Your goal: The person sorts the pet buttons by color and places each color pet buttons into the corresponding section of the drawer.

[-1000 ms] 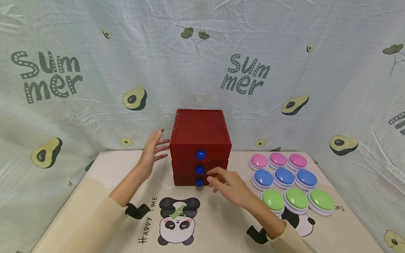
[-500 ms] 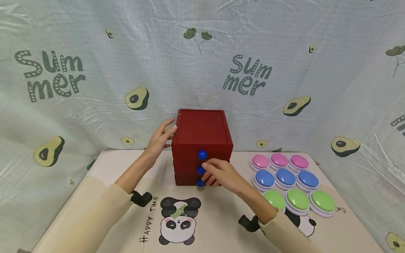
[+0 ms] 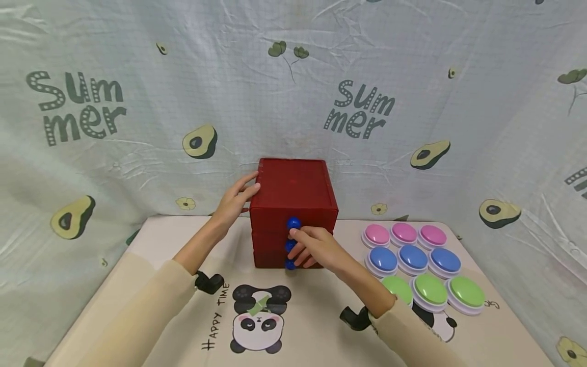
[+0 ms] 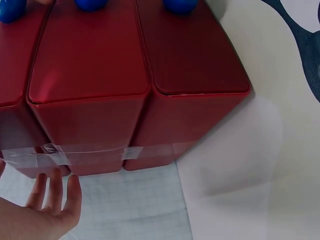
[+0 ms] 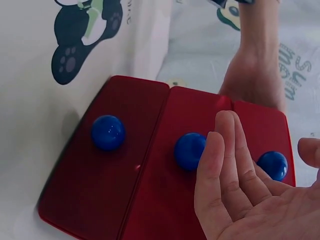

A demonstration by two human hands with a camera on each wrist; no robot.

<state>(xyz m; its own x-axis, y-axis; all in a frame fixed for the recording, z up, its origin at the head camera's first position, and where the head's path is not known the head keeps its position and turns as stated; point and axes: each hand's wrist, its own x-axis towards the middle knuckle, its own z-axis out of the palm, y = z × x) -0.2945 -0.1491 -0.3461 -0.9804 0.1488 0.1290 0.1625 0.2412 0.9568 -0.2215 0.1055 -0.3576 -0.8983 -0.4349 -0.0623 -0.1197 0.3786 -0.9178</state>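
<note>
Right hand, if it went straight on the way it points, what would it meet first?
The right hand would likely meet the drawers, perhaps the top knob or middle knob first; depth is unclear.

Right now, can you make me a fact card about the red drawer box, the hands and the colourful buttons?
Container: red three-drawer box, drawers look shut
Handles: round blue knobs, one per drawer
Left hand: at the box's left side, near its upper edge
Right hand: in front of the knobs, not curled round any
Back row, right of box: three pink push buttons
Middle row: three blue push buttons
Front row: three green push buttons
</note>
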